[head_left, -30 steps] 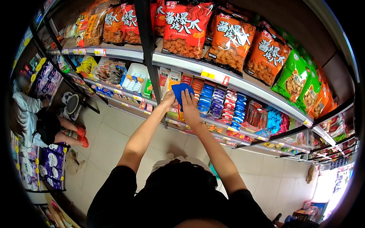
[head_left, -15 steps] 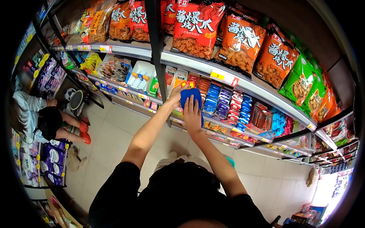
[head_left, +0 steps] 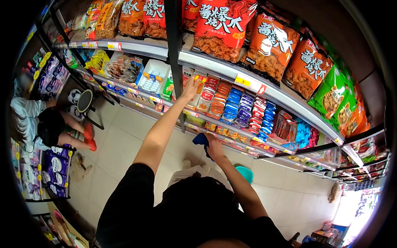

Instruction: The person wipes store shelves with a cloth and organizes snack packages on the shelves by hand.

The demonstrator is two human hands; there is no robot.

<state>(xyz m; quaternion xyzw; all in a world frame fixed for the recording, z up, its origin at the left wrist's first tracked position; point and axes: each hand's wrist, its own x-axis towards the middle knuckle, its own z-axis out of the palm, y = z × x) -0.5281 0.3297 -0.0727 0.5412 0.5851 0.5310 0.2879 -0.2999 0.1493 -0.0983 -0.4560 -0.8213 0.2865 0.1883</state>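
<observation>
My left hand (head_left: pixel 191 88) is closed on a small yellow-and-red packet (head_left: pixel 201 79) at the middle shelf, just right of the black upright post (head_left: pixel 175 62). Rows of small snack packets in red, orange, blue (head_left: pixel 233 105) and purple stand to the right of it. Lower down, in front of the shelves, my right hand (head_left: pixel 214 147) grips a bunched dark blue cloth (head_left: pixel 201 139). The cloth hangs out to the left of the fingers, apart from the packets.
Large red snack bags (head_left: pixel 221 31) line the upper shelf. A white tray (head_left: pixel 154 78) sits left of the post. At left a person in red shoes (head_left: pixel 89 134) sits near a round stool (head_left: pixel 85 101). A teal basin (head_left: pixel 244 174) and a curled-up animal (head_left: pixel 79 166) are on the floor.
My right hand has drawn the blue cloth down and away from the left hand. The left hand has moved slightly up and left to the shelf with the packet.
</observation>
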